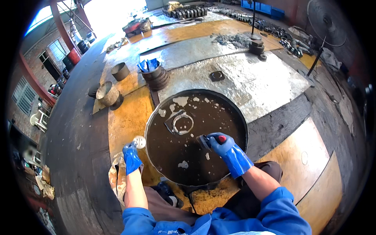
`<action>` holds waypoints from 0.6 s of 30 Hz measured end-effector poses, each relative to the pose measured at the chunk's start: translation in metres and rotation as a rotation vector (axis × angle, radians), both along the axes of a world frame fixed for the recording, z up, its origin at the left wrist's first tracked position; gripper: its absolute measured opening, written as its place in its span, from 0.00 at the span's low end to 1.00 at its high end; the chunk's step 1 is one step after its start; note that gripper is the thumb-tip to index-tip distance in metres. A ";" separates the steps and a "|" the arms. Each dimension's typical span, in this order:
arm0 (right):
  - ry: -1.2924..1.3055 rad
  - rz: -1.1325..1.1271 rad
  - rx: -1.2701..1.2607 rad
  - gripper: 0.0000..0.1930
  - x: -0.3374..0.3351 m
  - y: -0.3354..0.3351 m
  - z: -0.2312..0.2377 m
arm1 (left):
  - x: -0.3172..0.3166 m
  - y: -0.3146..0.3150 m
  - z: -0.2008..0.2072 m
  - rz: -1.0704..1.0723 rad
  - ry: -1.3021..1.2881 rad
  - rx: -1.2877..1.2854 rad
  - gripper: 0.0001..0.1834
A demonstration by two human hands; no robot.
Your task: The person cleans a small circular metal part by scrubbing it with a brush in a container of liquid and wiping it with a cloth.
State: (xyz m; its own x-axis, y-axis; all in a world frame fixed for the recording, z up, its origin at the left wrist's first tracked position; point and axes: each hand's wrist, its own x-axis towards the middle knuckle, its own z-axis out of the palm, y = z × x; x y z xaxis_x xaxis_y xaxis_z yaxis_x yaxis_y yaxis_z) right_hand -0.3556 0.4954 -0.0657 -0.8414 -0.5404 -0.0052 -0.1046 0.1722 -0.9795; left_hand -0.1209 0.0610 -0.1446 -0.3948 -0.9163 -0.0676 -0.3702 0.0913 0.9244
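In front of me stands a wide round tub of dark brown liquid with pale foam patches. My right hand, in a blue rubber glove, is closed around a brush with a red handle end, held over the liquid's right side. A blue glove also covers my left hand, which grips a small pale round part with holes just outside the tub's left rim. Its fingers are partly hidden. A metal ring-shaped part lies partly in the liquid, left of centre, apart from both hands.
Beyond the tub, a stack of dark rings has blue material on top. Two open cylinders, one rusty and one darker, stand to the left. A dark square piece lies on the metal floor sheet. A pedestal fan stands far right.
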 end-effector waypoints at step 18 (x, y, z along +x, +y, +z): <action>-0.134 0.188 0.006 0.16 -0.002 -0.006 -0.003 | -0.145 0.229 0.042 -0.304 0.419 0.675 0.06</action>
State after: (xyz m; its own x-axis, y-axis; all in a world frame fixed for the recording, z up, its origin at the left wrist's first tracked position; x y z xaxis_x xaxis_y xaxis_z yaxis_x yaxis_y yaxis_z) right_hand -0.3574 0.4899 -0.0688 -0.7176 -0.6871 -0.1139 -0.0040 0.1676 -0.9859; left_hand -0.2656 0.2904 -0.1030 -0.7317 -0.5819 -0.3549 -0.0339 -0.4890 0.8716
